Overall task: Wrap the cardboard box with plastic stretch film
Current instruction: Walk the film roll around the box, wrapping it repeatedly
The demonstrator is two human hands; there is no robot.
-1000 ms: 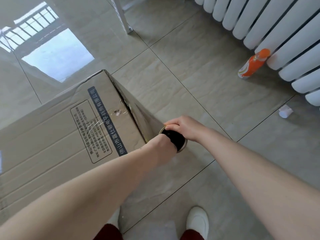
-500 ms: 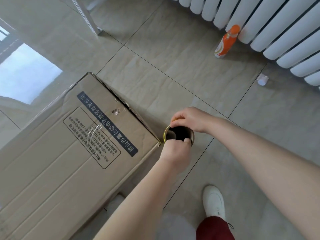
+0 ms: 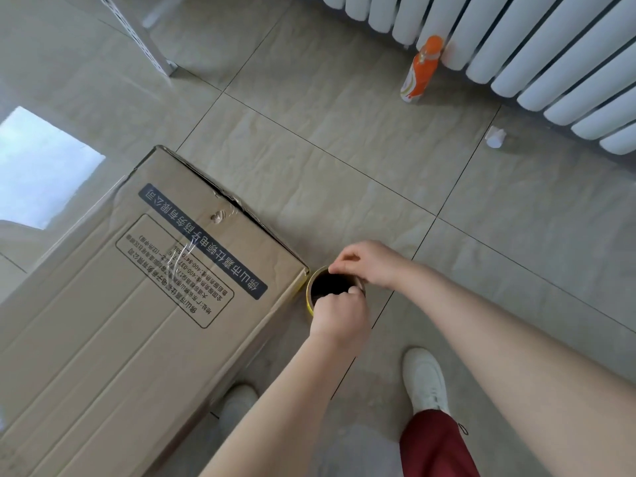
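Two bare hands meet on the stretch film roll in the head view. The roll stands upright, its dark open core facing up, touching or just beside the near right corner of the cardboard box. The left hand has its fingers curled over the near rim, gripping it. The right hand has its fingers bent and pinches the far rim. The box lies flat on the tiled floor, its printed label face up. Clear glossy streaks cross the label; cannot tell whether they are film or tape. An orange bottle stands against the white radiator, well apart from the box. A small white object lies near the radiator. White shoes and a red trouser leg show at bottom.
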